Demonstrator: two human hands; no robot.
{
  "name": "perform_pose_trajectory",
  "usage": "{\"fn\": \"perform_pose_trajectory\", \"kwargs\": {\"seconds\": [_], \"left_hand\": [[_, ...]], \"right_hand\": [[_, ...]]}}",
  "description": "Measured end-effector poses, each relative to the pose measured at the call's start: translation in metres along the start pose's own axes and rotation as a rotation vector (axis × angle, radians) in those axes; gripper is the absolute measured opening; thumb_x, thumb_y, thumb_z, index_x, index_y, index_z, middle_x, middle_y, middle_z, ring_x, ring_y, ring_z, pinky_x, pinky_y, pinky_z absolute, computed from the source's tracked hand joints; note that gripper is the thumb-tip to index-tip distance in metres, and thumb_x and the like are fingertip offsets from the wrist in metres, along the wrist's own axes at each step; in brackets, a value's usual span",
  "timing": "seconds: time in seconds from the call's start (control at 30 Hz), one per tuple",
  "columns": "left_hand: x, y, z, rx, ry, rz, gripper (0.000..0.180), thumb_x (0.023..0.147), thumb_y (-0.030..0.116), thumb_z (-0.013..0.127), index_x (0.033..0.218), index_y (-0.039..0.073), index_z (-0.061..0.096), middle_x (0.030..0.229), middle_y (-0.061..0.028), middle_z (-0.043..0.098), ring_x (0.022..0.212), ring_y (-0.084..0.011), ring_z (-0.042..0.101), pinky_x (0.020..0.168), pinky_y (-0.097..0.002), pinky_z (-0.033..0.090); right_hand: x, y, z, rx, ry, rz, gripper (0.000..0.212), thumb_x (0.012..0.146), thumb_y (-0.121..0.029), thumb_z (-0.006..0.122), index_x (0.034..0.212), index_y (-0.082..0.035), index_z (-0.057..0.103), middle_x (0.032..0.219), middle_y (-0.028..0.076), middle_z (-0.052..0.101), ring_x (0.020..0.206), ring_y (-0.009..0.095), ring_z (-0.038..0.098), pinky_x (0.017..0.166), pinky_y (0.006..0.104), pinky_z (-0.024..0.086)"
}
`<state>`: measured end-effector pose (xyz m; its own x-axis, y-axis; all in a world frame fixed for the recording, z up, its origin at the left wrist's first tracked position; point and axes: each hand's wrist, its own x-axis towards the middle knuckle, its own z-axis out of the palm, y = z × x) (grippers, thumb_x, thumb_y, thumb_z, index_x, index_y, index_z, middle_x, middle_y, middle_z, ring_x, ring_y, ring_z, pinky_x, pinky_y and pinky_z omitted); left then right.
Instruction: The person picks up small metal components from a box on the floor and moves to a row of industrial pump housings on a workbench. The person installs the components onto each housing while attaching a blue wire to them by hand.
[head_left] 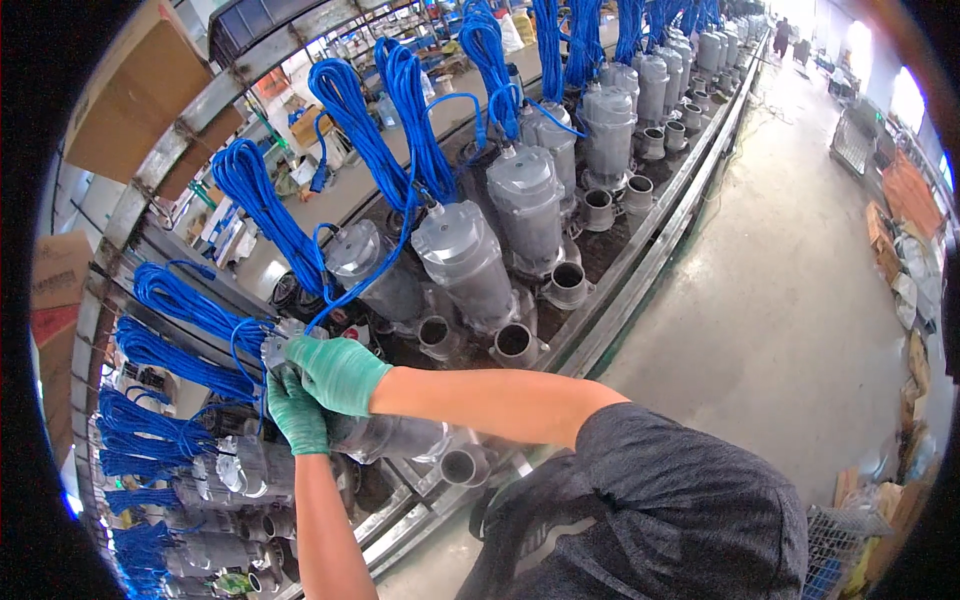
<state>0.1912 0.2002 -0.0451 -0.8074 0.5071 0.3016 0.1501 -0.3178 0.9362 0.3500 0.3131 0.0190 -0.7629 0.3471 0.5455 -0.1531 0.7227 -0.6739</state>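
Note:
My hands, in green gloves, meet over the top of a grey metal pump (pixel 385 437) left of centre. My right hand (pixel 340 374) is closed at a small grey metal part (pixel 275 350) with a toothed-looking edge. Just below it, my left hand (pixel 296 412) has its fingers bent against the lower side of the same part, partly covered by the right hand. A blue cable (pixel 365 285) runs close above the right glove. Coiled blue cable bundles (pixel 190 300) lie to the left of my hands. What sits between the fingertips is mostly hidden.
Rows of upright pumps (pixel 465 262) with round outlets (pixel 515 342) stand on a long rail-edged bench (pixel 640 290), blue coils hanging above. Cardboard boxes (pixel 135 90) are at the upper left. A concrete floor (pixel 765 270) lies right, with crates and scrap (pixel 910 200) beyond.

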Motion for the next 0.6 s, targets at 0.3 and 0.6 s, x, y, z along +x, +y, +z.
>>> {"fn": "perform_pose_trajectory", "kwargs": {"seconds": [0.3,0.6], "left_hand": [[0.004,-0.001,-0.002,0.367,0.010,0.087,0.036,0.105,0.014,0.050,0.138,0.000,0.053,0.125,-0.0082,0.064,0.106,-0.0159,0.058,0.095,-0.0312,0.047],[0.004,0.003,-0.003,0.601,0.047,0.199,0.028,0.105,0.015,0.049,0.126,-0.001,0.059,0.115,-0.0067,0.066,0.095,-0.0134,0.058,0.087,-0.0322,0.049]], "right_hand": [[0.015,0.019,-0.040,-0.081,-0.114,-0.311,0.033,0.094,-0.036,0.060,0.102,-0.004,0.067,0.100,0.017,0.068,0.088,0.036,0.067,0.075,0.0470,0.053],[0.012,0.023,-0.026,0.211,0.008,-0.038,0.037,0.088,-0.032,0.068,0.109,-0.002,0.061,0.091,0.017,0.068,0.084,0.038,0.068,0.074,0.0452,0.053]]}}
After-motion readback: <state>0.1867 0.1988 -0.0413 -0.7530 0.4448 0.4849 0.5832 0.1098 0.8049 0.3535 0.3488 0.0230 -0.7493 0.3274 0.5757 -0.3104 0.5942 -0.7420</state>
